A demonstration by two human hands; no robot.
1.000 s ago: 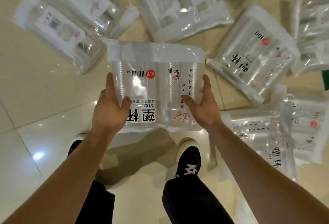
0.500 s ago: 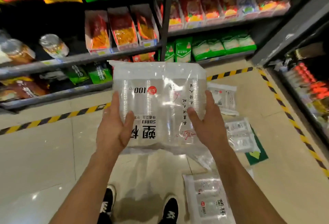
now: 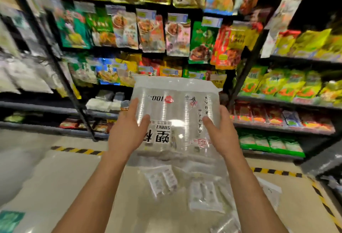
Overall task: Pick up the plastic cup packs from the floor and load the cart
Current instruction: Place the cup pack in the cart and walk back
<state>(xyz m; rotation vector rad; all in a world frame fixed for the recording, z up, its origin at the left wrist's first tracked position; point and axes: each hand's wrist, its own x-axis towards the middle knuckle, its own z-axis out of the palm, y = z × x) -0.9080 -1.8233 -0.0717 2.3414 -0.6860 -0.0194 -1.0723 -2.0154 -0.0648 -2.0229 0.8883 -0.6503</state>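
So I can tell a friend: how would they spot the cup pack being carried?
Find the snack shelves across the aisle; in front of them, mid-picture, is a clear plastic cup pack. Unlike the other packs lying on the floor, it is up in the air, showing a red dot beside "100".

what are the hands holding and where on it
A plastic cup pack, gripped at its lower sides: left hand on the left edge, right hand on the right edge.

The cup pack (image 3: pixel 175 118) sits between left hand (image 3: pixel 127 132) and right hand (image 3: pixel 220 134); shelves (image 3: pixel 277 103) stand behind. Beneath it, other packs (image 3: pixel 205 195) lie on the floor (image 3: pixel 55 177).
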